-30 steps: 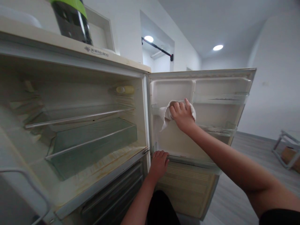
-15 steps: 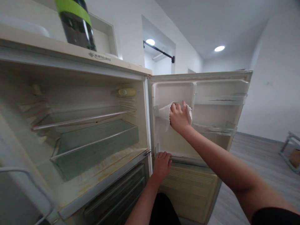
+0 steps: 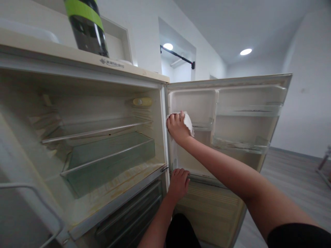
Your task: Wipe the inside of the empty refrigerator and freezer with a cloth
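My right hand (image 3: 178, 125) is closed around a crumpled white cloth (image 3: 189, 124). It presses the cloth to the hinge-side part of the open refrigerator door (image 3: 234, 129), beside a clear door shelf (image 3: 204, 125). Lower down, my left hand (image 3: 179, 182) has its fingers bent over the door's bottom edge near the hinge; its palm is hidden. Left of both hands is the open refrigerator compartment (image 3: 103, 103), with a glass shelf (image 3: 98, 130) and a greenish clear drawer (image 3: 111, 165). Yellowish stains show on the compartment floor.
A dark container with a green band (image 3: 86, 27) stands on top of the refrigerator. Beneath the upper door is a yellowed lower door (image 3: 212, 210), and a freezer drawer (image 3: 131, 213) is below the compartment. My dark-clothed knee (image 3: 182, 230) is close to the lower door.
My right hand has moved left with the cloth, toward the hinge, uncovering the clear door shelf. The door's free edge appears farther right. My left hand stays at the bottom edge.
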Available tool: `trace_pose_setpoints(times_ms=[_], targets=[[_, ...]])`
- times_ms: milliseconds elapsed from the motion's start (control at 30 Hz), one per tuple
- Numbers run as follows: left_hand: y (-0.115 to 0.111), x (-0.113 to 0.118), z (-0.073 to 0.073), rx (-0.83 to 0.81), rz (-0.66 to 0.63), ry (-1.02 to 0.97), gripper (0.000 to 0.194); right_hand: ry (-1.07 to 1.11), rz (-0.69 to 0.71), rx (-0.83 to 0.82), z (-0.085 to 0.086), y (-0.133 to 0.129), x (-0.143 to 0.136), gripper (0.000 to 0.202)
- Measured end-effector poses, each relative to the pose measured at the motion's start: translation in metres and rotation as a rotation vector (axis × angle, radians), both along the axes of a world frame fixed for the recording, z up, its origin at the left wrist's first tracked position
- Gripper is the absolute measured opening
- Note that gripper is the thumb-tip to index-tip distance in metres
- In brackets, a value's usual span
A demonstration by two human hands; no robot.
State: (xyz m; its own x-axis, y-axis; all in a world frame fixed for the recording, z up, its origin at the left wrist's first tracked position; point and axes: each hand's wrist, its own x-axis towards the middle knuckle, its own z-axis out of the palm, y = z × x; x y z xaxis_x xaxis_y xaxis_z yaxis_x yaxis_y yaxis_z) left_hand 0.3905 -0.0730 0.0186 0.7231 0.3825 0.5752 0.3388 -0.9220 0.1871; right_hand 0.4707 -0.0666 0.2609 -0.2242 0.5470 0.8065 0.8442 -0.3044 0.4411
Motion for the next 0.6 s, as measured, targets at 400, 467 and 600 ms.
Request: trace_pose_setpoints(times_ms=[400, 467, 600], targets=[[0.005, -0.004, -0.004, 0.021, -0.034, -0.019, 0.021, -0.029, -0.115, -0.020, -0.007, -0.079, 0.064, 0.036], [0.005, -0.001, -0.004, 0.024, -0.035, -0.028, 0.019, -0.036, -0.137, -0.028, -0.008, -0.099, 0.088, 0.036], [0.004, 0.007, -0.004, 0.028, -0.024, -0.046, 0.018, -0.022, -0.038, -0.106, -0.007, -0.120, 0.123, 0.035]])
